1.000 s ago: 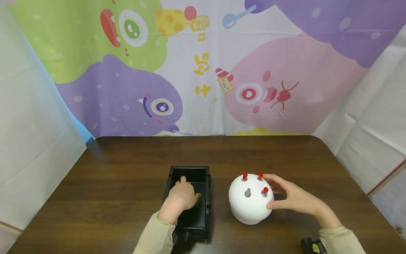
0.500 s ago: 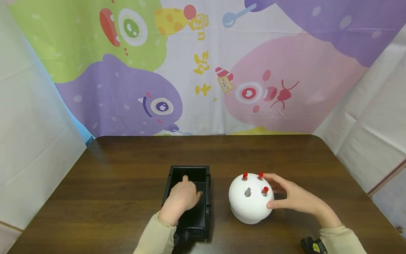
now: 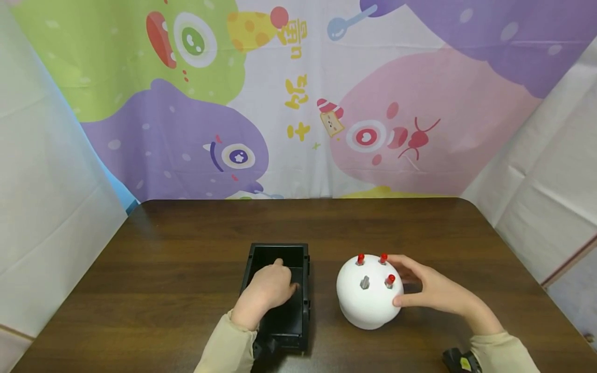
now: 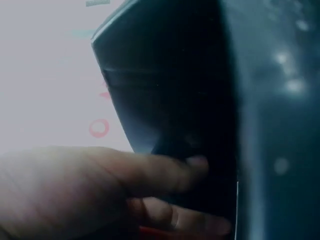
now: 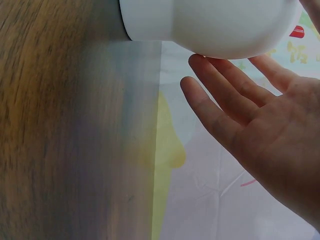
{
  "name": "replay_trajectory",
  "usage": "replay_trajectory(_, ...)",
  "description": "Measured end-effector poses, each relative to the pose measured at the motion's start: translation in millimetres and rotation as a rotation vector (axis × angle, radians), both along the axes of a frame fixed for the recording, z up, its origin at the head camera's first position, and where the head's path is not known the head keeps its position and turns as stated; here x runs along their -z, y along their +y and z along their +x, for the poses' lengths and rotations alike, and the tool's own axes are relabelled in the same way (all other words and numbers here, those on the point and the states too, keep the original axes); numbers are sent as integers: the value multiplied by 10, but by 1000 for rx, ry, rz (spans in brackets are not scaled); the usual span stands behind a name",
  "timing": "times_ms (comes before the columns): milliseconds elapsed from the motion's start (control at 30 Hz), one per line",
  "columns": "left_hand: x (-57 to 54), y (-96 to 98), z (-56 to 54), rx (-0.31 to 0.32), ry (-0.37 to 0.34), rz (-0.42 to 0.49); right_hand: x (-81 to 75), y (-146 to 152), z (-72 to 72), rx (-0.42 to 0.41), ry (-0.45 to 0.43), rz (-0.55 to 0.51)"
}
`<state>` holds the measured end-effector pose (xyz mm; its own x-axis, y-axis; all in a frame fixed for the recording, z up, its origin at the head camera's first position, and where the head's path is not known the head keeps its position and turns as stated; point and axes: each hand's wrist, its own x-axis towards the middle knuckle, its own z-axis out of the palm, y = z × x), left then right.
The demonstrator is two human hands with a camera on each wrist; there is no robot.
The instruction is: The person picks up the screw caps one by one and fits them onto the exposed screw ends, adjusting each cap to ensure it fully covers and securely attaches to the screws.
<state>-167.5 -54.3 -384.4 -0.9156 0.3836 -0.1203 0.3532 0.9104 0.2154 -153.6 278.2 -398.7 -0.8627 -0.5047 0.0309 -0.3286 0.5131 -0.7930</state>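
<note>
My left hand (image 3: 269, 286) reaches down into a black rectangular box (image 3: 293, 324). In the left wrist view its thumb (image 4: 175, 172) and a finger (image 4: 187, 220) lie apart inside the dark box, and a sliver of red (image 4: 155, 233) shows below them. Other fingertips are hidden. My right hand (image 3: 436, 287) rests its thumb and straight fingertips on the right side of a white rounded object (image 3: 366, 311). Three red-tipped metal pegs (image 3: 389, 280) stand on its top, beside a bare grey metal peg (image 3: 365, 282). From the right wrist view, the fingers (image 5: 220, 97) reach up to its curved side.
Both things stand on a dark brown wooden table (image 3: 186, 233), the box left of the white object. A cartoon-printed cloth (image 3: 298, 171) hangs behind the table's far edge. Pale cloth panels flank it. A black wrist device (image 3: 459, 360) sits by the right sleeve.
My left hand has shifted slightly to the right inside the box, and its raised finger sits a little farther right. My right hand and the white object stay in place.
</note>
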Motion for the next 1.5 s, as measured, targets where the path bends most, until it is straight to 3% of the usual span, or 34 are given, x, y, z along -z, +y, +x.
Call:
replay_trajectory(233,7,-13,-19,-78,-92,-59,1,5,3,-14,13,-9)
replay_trajectory(700,22,-5,-8,-85,-42,-56,-14,-1,12,-10,10,-11)
replay_trajectory(1000,3,1,10,-83,-60,-62,-23,-7,9,-11,-2,1)
replay_trajectory(1500,13,-5,-13,-66,-26,35,-22,-8,9,-13,1,1)
